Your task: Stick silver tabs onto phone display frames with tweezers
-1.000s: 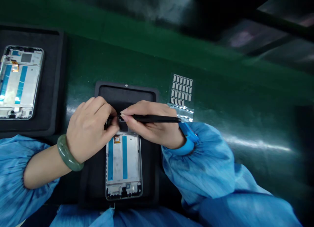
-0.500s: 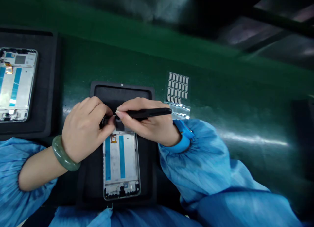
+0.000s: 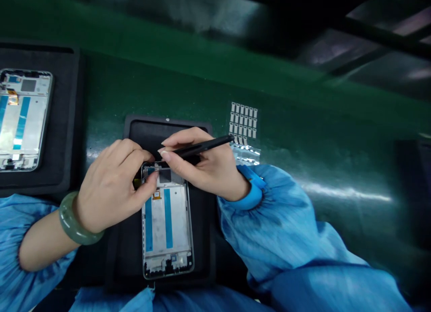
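Note:
An opened phone (image 3: 177, 222), its metal mid-frame facing up with two blue strips and a small flex connector, lies in a black foam tray (image 3: 204, 240). My left hand (image 3: 112, 182) is closed on the phone's top left corner, thumb on the inner face and fingers curled at the top edge. My right hand (image 3: 208, 168) pinches black tweezers (image 3: 208, 145) slantwise over the top edge. Their working tip is hidden by my fingers, so I cannot tell whether it touches anything.
On the green mat (image 3: 303, 137), beyond my right hand, lies a clear sheet (image 3: 243, 121) with rows of small pale stickers and a shiny lower end. At the left, a second black tray (image 3: 63, 123) holds another opened phone (image 3: 32, 123).
My left hand has shifted slightly left and down, baring more of the phone's top left corner. The rear end of the tweezers has tipped up as my right hand turned a little.

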`<state>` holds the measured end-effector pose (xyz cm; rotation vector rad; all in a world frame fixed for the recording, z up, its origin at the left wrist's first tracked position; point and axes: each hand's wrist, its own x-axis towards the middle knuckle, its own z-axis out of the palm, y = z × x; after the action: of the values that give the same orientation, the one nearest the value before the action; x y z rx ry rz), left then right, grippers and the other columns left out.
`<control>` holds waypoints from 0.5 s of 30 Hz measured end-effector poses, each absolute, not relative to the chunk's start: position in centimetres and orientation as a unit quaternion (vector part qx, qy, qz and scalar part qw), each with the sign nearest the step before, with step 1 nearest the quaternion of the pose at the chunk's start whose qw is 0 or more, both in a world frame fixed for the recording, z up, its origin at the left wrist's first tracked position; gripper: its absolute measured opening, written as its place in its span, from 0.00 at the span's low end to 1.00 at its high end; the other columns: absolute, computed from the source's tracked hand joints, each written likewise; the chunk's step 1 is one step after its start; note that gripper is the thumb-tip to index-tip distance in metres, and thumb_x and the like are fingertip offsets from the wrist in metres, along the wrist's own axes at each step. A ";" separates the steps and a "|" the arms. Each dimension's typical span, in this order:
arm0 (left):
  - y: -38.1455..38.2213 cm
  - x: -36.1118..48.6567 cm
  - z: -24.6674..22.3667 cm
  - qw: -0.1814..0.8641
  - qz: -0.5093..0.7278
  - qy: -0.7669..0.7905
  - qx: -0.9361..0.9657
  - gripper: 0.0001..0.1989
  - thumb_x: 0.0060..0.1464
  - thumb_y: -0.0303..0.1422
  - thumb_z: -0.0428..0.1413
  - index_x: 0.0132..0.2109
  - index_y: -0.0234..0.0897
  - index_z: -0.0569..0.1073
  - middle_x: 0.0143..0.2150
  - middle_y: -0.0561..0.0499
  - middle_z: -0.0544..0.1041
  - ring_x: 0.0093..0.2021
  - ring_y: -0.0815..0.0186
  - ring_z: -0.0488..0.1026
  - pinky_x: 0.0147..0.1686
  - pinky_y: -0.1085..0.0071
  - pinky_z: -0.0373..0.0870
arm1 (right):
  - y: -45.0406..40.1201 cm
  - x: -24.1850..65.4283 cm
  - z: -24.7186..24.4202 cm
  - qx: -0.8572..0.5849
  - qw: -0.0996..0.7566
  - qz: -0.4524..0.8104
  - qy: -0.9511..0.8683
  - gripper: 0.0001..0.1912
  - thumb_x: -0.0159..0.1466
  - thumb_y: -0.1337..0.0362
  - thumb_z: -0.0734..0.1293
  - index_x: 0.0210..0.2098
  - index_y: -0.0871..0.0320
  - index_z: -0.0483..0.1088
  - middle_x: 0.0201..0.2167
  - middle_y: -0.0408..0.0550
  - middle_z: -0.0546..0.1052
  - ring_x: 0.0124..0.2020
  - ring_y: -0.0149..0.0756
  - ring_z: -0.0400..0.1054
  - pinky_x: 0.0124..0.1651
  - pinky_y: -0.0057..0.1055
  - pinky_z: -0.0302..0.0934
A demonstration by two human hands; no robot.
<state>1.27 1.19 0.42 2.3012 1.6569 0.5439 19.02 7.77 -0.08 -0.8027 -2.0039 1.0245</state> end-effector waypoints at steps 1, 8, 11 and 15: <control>1.2 1.3 0.4 0.128 0.190 0.568 0.790 0.09 0.53 0.34 0.52 0.39 0.34 0.70 0.36 0.46 0.71 0.38 0.58 0.69 0.37 0.61 0.68 | 7.7 19.0 -0.1 -0.309 0.373 0.393 -0.781 0.05 0.59 0.66 0.66 0.36 0.58 0.68 0.33 0.42 0.75 0.33 0.27 0.72 0.37 0.23 0.67; 1.3 1.3 0.3 0.128 0.195 0.568 0.789 0.08 0.53 0.32 0.51 0.38 0.33 0.70 0.36 0.46 0.70 0.38 0.58 0.69 0.37 0.60 0.68 | 7.3 18.8 0.1 -0.306 0.376 0.340 -0.806 0.03 0.59 0.67 0.66 0.35 0.57 0.70 0.31 0.40 0.77 0.33 0.28 0.72 0.37 0.23 0.67; 1.2 1.3 0.3 0.124 0.198 0.572 0.787 0.06 0.54 0.31 0.51 0.37 0.33 0.70 0.36 0.46 0.70 0.39 0.59 0.69 0.38 0.61 0.68 | 7.3 18.8 0.0 -0.316 0.382 0.336 -0.801 0.03 0.59 0.67 0.66 0.34 0.57 0.70 0.32 0.41 0.77 0.32 0.28 0.72 0.37 0.23 0.67; 1.2 1.3 0.2 0.124 0.194 0.576 0.785 0.06 0.55 0.30 0.51 0.38 0.34 0.70 0.36 0.47 0.70 0.39 0.60 0.69 0.38 0.62 0.68 | 7.7 18.9 -0.3 -0.309 0.401 0.341 -0.792 0.03 0.58 0.69 0.67 0.34 0.57 0.70 0.30 0.40 0.76 0.31 0.27 0.71 0.35 0.23 0.67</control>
<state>1.31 1.20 0.23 2.2876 1.6777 0.5650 18.94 7.68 -0.25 -0.7806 -2.0040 0.8617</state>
